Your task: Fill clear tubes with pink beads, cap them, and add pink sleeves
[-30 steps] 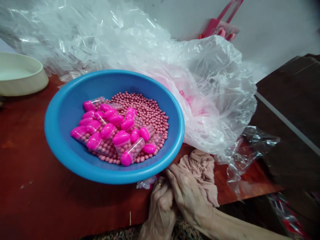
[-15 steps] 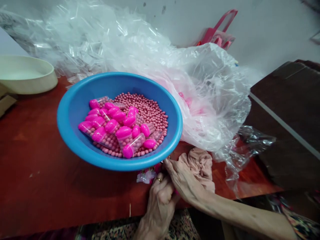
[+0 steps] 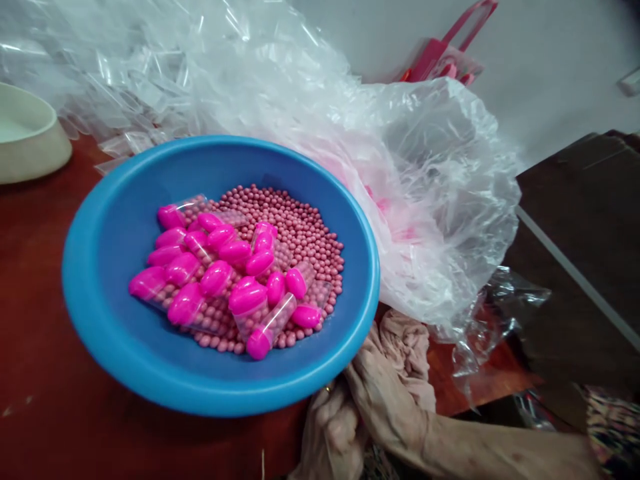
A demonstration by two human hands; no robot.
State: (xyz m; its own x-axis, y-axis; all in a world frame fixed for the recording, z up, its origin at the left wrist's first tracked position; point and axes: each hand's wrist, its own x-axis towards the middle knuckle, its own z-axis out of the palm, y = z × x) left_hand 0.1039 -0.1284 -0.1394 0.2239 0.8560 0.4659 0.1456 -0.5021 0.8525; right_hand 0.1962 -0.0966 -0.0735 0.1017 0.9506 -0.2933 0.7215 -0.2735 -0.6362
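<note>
A blue plastic bowl (image 3: 100, 313) sits tilted at the table's near side, holding a heap of small pink beads (image 3: 305, 233). On the heap lie several clear capsules with bright pink caps (image 3: 215, 279), some of them filled with beads. My left hand (image 3: 330, 433), with a ring on it, is curled just below the bowl's near rim. My right hand (image 3: 385, 407) presses against it, beside a crumpled beige cloth (image 3: 407, 353). Whatever lies between my fingers is hidden.
A large clear plastic bag (image 3: 440, 200) with a pink tinge bulges behind the bowl, and a mass of small clear bags (image 3: 150, 87) lies at the back. A cream basin (image 3: 25, 133) stands at far left on the red table (image 3: 40, 373). A dark brown surface (image 3: 575, 267) lies to the right.
The bowl looks larger and nearer in view. My hands have drawn closer together under its rim, and the small pink-and-clear packet on the table is no longer visible.
</note>
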